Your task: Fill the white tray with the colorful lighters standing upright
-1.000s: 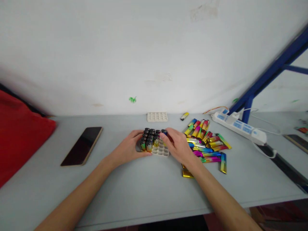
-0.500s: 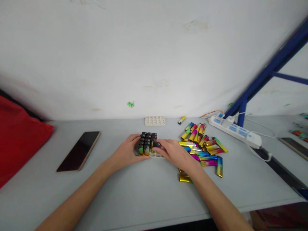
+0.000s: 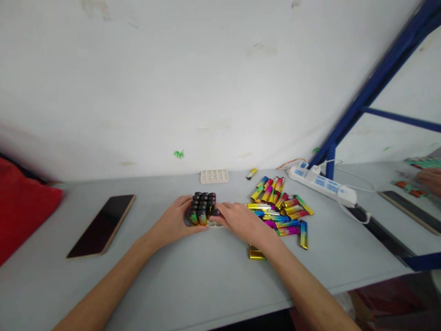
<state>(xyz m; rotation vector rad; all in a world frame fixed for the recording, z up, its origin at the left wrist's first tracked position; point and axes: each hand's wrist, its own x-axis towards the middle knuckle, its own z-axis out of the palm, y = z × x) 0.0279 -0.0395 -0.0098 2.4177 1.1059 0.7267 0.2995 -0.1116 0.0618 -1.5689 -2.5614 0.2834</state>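
Several shiny tubes with black caps [image 3: 203, 202] stand upright in close rows in a white tray with holes [image 3: 217, 224]. My left hand [image 3: 177, 218] curves around the left side of this block, thumb along the front and fingers behind. At the block's right side, my right hand [image 3: 237, 220] pinches one black-capped tube [image 3: 215, 212]; its lower part is hidden by my fingers. To the right of that hand lies a loose pile of metallic rainbow-coloured tubes [image 3: 287, 224], partly covered by my wrist.
A second white holed tray [image 3: 214, 176] lies near the wall, with a single yellow tube [image 3: 251, 174] to its right. A dark phone-like slab [image 3: 103, 225] is at left, beside red cloth [image 3: 27, 207]. A power strip [image 3: 324, 186], blue frame [image 3: 330, 161] and another person's hand [image 3: 430, 177] are at right.
The camera view has shifted a little to the right. My right hand has brought the pinched tube closer in against the standing rows; the left hand keeps its hold.
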